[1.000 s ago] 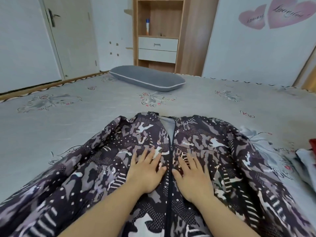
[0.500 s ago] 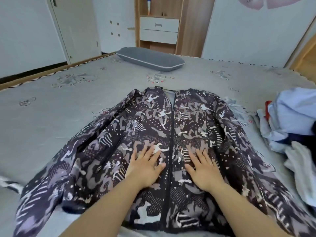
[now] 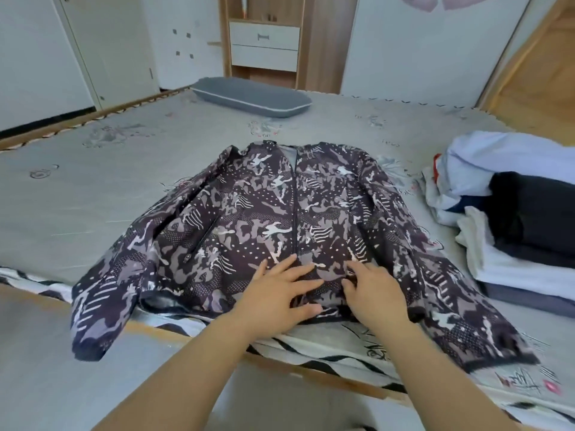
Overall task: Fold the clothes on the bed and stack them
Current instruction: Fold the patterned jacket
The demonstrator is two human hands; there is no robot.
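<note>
Both bare forearms reach forward side by side; the left hand [image 3: 280,295] lies flat, palm down, fingers spread; the right hand [image 3: 375,293] rests just beside it, fingers slightly curled.

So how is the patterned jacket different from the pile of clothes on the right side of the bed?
The patterned jacket lies spread flat, front up, sleeves out; the pile of clothes is bunched and layered. The jacket is a dark busy print; the pile is plain light blue, white and black pieces. The left hand and right hand rest on the jacket's hem area; nothing touches the pile. Both sit on the bed.
</note>
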